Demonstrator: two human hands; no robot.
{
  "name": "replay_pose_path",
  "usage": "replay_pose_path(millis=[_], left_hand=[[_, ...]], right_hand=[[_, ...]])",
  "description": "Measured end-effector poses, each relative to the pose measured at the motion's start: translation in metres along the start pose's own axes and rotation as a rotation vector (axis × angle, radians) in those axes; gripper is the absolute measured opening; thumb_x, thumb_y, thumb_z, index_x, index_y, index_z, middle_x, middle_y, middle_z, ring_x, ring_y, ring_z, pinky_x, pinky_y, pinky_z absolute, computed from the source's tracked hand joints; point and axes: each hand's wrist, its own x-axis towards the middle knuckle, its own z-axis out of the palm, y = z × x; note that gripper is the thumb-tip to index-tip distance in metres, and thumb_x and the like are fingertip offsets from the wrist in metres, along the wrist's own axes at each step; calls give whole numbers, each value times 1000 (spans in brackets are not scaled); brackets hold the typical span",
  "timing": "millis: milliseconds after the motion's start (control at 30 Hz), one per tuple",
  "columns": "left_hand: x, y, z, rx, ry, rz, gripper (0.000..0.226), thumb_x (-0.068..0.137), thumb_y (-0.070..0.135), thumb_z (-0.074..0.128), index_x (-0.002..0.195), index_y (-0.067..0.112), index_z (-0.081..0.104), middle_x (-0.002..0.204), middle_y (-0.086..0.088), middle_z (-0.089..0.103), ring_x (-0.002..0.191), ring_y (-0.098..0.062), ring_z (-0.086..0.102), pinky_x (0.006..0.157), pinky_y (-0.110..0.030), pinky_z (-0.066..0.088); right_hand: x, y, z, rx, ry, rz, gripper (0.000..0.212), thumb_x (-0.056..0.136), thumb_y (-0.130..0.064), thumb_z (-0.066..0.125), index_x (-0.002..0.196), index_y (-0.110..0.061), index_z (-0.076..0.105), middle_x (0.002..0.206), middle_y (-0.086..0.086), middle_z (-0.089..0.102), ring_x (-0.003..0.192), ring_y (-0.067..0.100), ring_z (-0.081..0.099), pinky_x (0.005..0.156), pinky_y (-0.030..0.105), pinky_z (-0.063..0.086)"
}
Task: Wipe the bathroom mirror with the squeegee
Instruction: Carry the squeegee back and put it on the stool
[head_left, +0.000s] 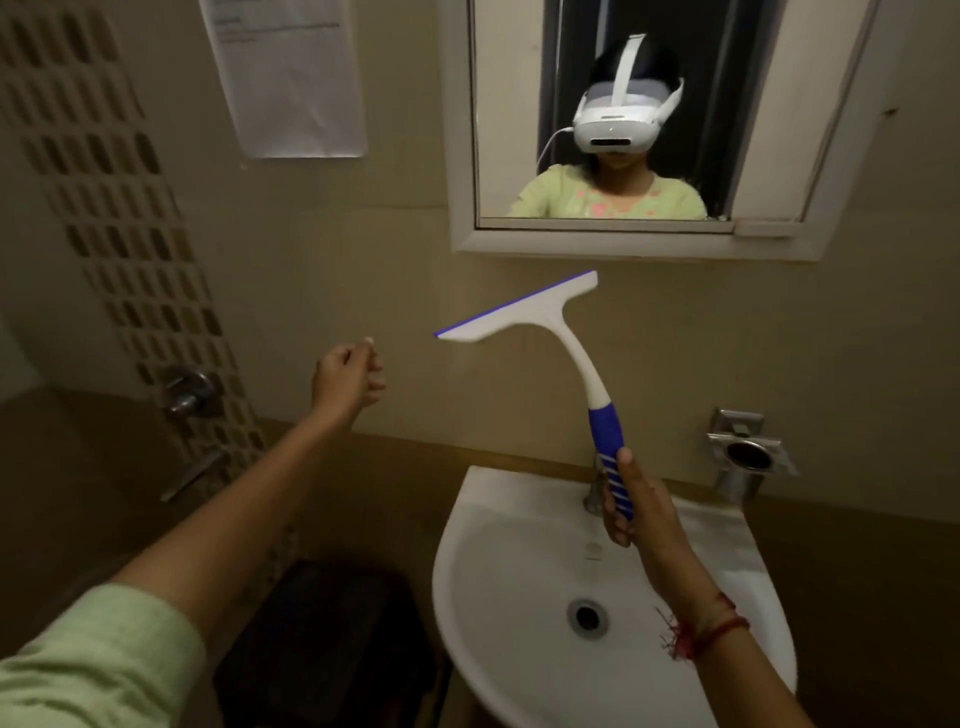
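Observation:
My right hand (631, 506) grips the blue striped handle of a white squeegee (558, 338) above the sink. Its blue-edged blade is tilted, pointing up and left, and sits below the mirror, not touching it. The white-framed mirror (509, 104) hangs on the wall at the top right and reflects a person in a headset and green top. My left hand (347, 382) is stretched out toward the wall left of the blade, fingers curled shut with nothing in them.
A white sink (498, 525) with a tap sits below the squeegee. A metal cup holder (743, 460) is fixed to the wall at the right. A paper sheet (291, 78) hangs left of the mirror. A wall valve (189, 389) and a dark bin (322, 639) are at the left.

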Motion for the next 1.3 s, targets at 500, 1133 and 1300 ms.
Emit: replay_pose_path(millis=[500,1133,1300], left_hand=[[-105,-129,-80,106,208,-357,24,96,23,48,74,15,53,68,-3,55,53,-15,51,46,-21,39],[-14,-284,-223,248,258,-681,26,95,17,48,69,16,52,65,-3,54,50,-14,47,46,-21,36],[19,-332,-239,300,160,-727,22,95,15,47,74,19,50,68,-2,54,50,-13,47,46,-21,36]], right_hand=[[-23,87,28,-148,-224,382,57,67,-66,49,40,-16,51,32,-3,35,26,9,27,34,13,24],[45,225,281,-251,-451,749,26,96,-20,44,72,-11,49,39,-5,39,27,1,33,30,14,24],[75,291,340,-285,-407,956,28,97,-26,36,77,-15,51,45,-2,44,32,7,37,35,18,29]])
